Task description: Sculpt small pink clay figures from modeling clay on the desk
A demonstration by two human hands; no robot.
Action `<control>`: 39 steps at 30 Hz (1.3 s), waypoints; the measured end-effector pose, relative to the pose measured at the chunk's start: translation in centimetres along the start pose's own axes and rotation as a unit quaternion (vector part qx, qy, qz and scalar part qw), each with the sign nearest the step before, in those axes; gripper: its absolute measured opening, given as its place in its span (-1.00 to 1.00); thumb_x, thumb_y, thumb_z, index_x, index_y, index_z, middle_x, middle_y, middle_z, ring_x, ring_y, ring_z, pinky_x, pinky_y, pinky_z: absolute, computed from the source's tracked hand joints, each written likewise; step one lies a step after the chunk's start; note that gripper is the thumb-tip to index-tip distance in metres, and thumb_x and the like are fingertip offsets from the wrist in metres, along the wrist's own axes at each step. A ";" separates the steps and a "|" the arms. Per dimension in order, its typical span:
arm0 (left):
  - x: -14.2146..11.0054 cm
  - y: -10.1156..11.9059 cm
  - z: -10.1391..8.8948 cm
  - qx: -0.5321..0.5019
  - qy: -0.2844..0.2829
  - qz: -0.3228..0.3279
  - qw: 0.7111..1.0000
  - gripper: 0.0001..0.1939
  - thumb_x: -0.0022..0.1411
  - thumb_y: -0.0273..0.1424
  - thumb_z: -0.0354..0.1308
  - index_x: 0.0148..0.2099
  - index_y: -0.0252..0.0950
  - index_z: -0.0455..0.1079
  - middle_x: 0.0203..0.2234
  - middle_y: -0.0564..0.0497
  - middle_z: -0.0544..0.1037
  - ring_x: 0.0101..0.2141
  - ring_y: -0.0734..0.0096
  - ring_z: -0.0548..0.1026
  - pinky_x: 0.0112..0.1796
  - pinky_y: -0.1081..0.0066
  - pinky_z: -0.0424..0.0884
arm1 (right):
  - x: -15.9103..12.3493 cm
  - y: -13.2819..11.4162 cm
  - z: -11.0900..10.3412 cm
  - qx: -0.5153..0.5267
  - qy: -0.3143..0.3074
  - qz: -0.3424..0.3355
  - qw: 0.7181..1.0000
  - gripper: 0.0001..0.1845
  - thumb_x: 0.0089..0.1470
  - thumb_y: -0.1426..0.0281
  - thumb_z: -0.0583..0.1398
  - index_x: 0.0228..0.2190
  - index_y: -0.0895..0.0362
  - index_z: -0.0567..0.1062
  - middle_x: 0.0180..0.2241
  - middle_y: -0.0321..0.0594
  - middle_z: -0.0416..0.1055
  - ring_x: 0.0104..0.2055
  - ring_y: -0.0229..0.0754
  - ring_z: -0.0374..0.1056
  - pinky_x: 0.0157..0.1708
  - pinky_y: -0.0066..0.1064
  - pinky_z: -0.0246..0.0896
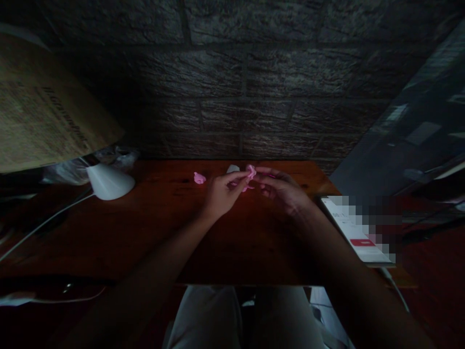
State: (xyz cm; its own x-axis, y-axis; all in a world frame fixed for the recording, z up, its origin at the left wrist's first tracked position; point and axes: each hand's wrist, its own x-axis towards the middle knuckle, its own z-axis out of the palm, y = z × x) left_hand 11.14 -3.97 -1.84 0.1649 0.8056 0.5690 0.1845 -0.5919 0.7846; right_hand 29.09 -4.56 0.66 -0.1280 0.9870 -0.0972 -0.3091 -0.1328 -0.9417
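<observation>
Between my two hands, above the wooden table, is a piece of pink modelling clay (250,171). My left hand (222,193) pinches it from the left, thumb and index finger closed on it. From the other side my right hand (285,190) closes its thumb and fingertips on the same piece. More pink shows just beneath the fingers; whether it belongs to this piece I cannot tell. A separate pink clay lump (199,178) lies on the table to the left. Behind my left fingers a small white object (233,168) is partly hidden.
A white lamp base (111,183) with a cable stands left on the wooden table (232,247), under a large printed brown paper shade (47,106). A lit tablet or phone (358,232) lies at the right edge. A brick-patterned wall (240,87) rises behind.
</observation>
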 end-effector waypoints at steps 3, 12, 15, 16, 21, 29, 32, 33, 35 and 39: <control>0.0 0.0 0.0 0.007 0.003 0.002 1.000 -0.76 0.33 -0.29 0.26 -0.02 -0.25 0.62 -0.23 -0.08 0.73 -0.33 0.34 0.70 -0.31 0.44 0.61 | 0.0 0.0 0.0 -0.007 0.002 -0.002 1.000 -0.59 -0.31 0.37 0.54 -0.30 0.04 0.67 -0.43 -0.32 0.59 -0.43 -0.32 0.41 -0.50 -0.56 0.23; 0.0 0.2 0.2 -0.002 0.009 0.006 1.000 -0.79 0.33 -0.32 0.26 -0.04 -0.24 0.62 -0.21 -0.06 0.73 -0.33 0.36 0.70 -0.30 0.43 0.62 | 0.1 0.0 -0.1 0.001 -0.009 -0.004 1.000 -0.60 -0.31 0.39 0.54 -0.30 0.03 0.69 -0.41 -0.32 0.59 -0.44 -0.34 0.38 -0.50 -0.55 0.23; -0.1 0.2 0.2 0.005 0.017 0.014 1.000 -0.80 0.34 -0.32 0.25 -0.05 -0.25 0.61 -0.23 -0.05 0.73 -0.34 0.37 0.70 -0.32 0.44 0.62 | 0.2 0.1 -0.2 -0.002 -0.019 -0.001 1.000 -0.63 -0.26 0.39 0.52 -0.29 0.03 0.69 -0.40 -0.31 0.60 -0.43 -0.33 0.39 -0.50 -0.55 0.24; -0.1 0.2 0.2 0.011 0.021 0.019 1.000 -0.80 0.34 -0.32 0.25 -0.05 -0.24 0.61 -0.23 -0.05 0.73 -0.34 0.38 0.70 -0.32 0.44 0.62 | 0.2 0.1 -0.2 -0.003 -0.022 0.000 1.000 -0.65 -0.24 0.39 0.52 -0.30 0.03 0.69 -0.40 -0.31 0.60 -0.43 -0.33 0.40 -0.50 -0.54 0.25; -0.1 0.2 0.0 0.040 0.041 0.026 0.998 -0.82 0.34 -0.35 0.25 -0.06 -0.24 0.61 -0.24 -0.04 0.73 -0.35 0.40 0.68 -0.34 0.46 0.59 | 0.3 0.2 -0.4 0.002 -0.026 0.008 1.000 -0.66 -0.22 0.38 0.51 -0.29 0.01 0.68 -0.37 -0.29 0.63 -0.42 -0.30 0.43 -0.52 -0.54 0.29; 0.0 0.4 0.1 0.027 0.016 0.022 0.999 -0.80 0.34 -0.33 0.25 -0.05 -0.24 0.62 -0.24 -0.05 0.73 -0.33 0.37 0.69 -0.28 0.42 0.61 | 0.2 0.0 -0.1 0.009 -0.033 0.004 0.999 -0.61 -0.29 0.39 0.54 -0.32 0.02 0.67 -0.45 -0.36 0.58 -0.48 -0.36 0.38 -0.54 -0.59 0.26; -0.1 0.5 0.1 0.020 0.017 0.022 0.999 -0.78 0.34 -0.31 0.25 -0.02 -0.23 0.61 -0.20 -0.04 0.73 -0.31 0.35 0.70 -0.27 0.42 0.62 | 0.2 0.1 -0.1 0.001 -0.038 0.003 0.999 -0.61 -0.26 0.36 0.54 -0.28 0.01 0.67 -0.43 -0.38 0.58 -0.47 -0.38 0.39 -0.51 -0.58 0.27; -0.1 0.5 0.1 0.022 0.017 0.023 0.999 -0.77 0.34 -0.30 0.25 -0.01 -0.22 0.62 -0.19 -0.04 0.73 -0.31 0.35 0.70 -0.28 0.42 0.62 | 0.2 0.2 -0.2 0.000 -0.038 0.000 0.999 -0.61 -0.25 0.35 0.53 -0.28 0.01 0.67 -0.43 -0.37 0.58 -0.46 -0.38 0.40 -0.50 -0.58 0.27; -0.1 0.4 0.0 0.031 0.015 0.026 0.999 -0.77 0.35 -0.31 0.25 0.00 -0.21 0.62 -0.19 -0.05 0.73 -0.30 0.34 0.70 -0.27 0.41 0.63 | 0.2 0.2 -0.2 0.000 -0.038 -0.003 0.999 -0.63 -0.24 0.36 0.53 -0.28 0.01 0.67 -0.42 -0.37 0.58 -0.46 -0.38 0.39 -0.50 -0.58 0.27; -0.2 0.2 0.0 0.033 0.017 0.030 0.999 -0.78 0.35 -0.33 0.25 0.00 -0.20 0.62 -0.17 -0.05 0.73 -0.29 0.34 0.70 -0.26 0.39 0.64 | 0.2 0.2 -0.3 0.005 -0.038 -0.002 0.999 -0.65 -0.22 0.37 0.52 -0.29 0.01 0.68 -0.42 -0.36 0.58 -0.48 -0.37 0.37 -0.51 -0.57 0.28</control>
State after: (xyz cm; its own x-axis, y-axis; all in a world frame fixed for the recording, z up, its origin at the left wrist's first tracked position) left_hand 11.18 -4.23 -1.76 0.1457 0.7678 0.6239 0.2394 -0.6393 0.7308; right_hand 29.25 -4.34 0.36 -0.1980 0.9778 -0.0685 -0.3191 -0.1304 -0.9387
